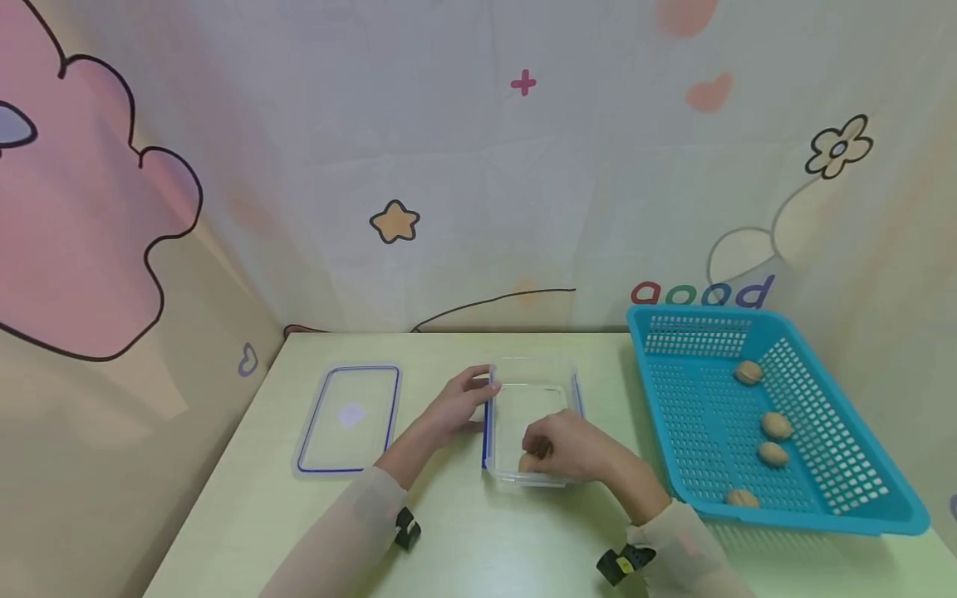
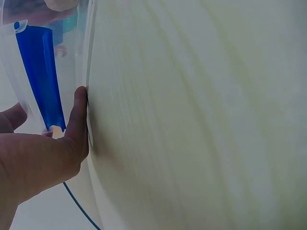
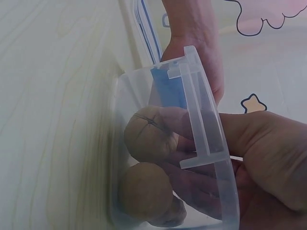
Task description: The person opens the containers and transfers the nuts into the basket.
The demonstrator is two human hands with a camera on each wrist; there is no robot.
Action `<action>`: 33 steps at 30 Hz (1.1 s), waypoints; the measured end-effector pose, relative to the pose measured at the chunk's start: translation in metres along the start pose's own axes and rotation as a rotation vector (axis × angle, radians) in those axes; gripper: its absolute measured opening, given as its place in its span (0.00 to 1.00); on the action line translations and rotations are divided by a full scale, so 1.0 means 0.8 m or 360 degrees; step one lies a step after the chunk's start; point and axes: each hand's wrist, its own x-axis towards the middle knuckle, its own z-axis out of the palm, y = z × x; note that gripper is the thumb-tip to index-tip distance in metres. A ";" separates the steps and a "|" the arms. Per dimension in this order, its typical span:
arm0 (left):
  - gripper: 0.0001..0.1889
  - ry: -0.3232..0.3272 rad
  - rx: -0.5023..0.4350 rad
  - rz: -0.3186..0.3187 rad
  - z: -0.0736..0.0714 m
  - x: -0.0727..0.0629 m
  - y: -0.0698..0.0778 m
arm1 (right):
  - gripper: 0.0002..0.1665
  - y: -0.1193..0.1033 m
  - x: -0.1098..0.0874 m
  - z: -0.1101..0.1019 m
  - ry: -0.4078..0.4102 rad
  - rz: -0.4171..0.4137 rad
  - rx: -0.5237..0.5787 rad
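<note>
A clear plastic food box with blue side flaps stands on the table in front of me. My left hand holds its left side, the thumb over the rim and the other fingers against the outside by the blue flap. Inside the near end of the box, my right hand pinches a walnut between thumb and fingers. Close to it in the right wrist view lies another walnut, with a further walnut partly hidden behind. The box wall stands between that camera and the walnuts.
To the left, a clear lid with a blue seal lies flat on the table. A blue slotted basket on the right contains several walnuts. A patterned cloth backdrop rises behind the table.
</note>
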 end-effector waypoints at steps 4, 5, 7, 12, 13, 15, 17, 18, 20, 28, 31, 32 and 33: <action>0.30 0.0003 -0.0002 -0.0001 -0.001 -0.002 -0.001 | 0.06 0.001 -0.001 0.002 0.0016 0.0001 0.0025; 0.30 0.0000 -0.0002 -0.0002 -0.001 -0.002 -0.001 | 0.07 0.002 0.000 0.003 0.0022 -0.0002 0.0030; 0.31 -0.0008 -0.0003 -0.0002 -0.002 -0.002 -0.001 | 0.08 0.002 -0.001 0.004 0.0040 -0.0020 0.0044; 0.31 0.0001 -0.0006 -0.0005 -0.004 -0.004 -0.002 | 0.12 0.004 -0.001 0.008 0.0114 -0.0021 0.0083; 0.31 0.0003 -0.0006 -0.0006 -0.004 -0.005 -0.002 | 0.13 0.004 -0.001 0.009 0.0129 -0.0008 0.0108; 0.31 0.0007 -0.0007 -0.0005 -0.004 -0.006 -0.001 | 0.15 0.004 -0.001 0.009 0.0156 0.0031 0.0165; 0.31 0.0010 -0.0014 -0.0008 -0.003 -0.007 0.000 | 0.16 0.003 -0.002 0.009 0.0180 0.0067 0.0216; 0.30 0.0012 -0.0016 -0.0010 -0.003 -0.007 0.001 | 0.16 0.003 -0.003 0.008 0.0191 0.0077 0.0235; 0.30 0.0016 -0.0018 -0.0015 -0.001 -0.008 0.002 | 0.15 0.003 -0.004 0.008 0.0216 0.0088 0.0256; 0.31 0.0005 -0.0027 -0.0033 0.001 -0.005 0.006 | 0.18 0.002 -0.010 0.003 0.0338 0.0030 0.0322; 0.31 0.0003 -0.0028 -0.0038 0.001 -0.004 0.006 | 0.18 -0.002 -0.015 0.000 0.0403 0.0028 0.0333; 0.31 0.0004 -0.0026 -0.0039 0.001 -0.004 0.006 | 0.18 -0.004 -0.017 -0.002 0.0433 0.0015 0.0326; 0.31 0.0003 -0.0022 -0.0040 0.000 -0.004 0.006 | 0.18 -0.005 -0.019 -0.004 0.0466 0.0002 0.0320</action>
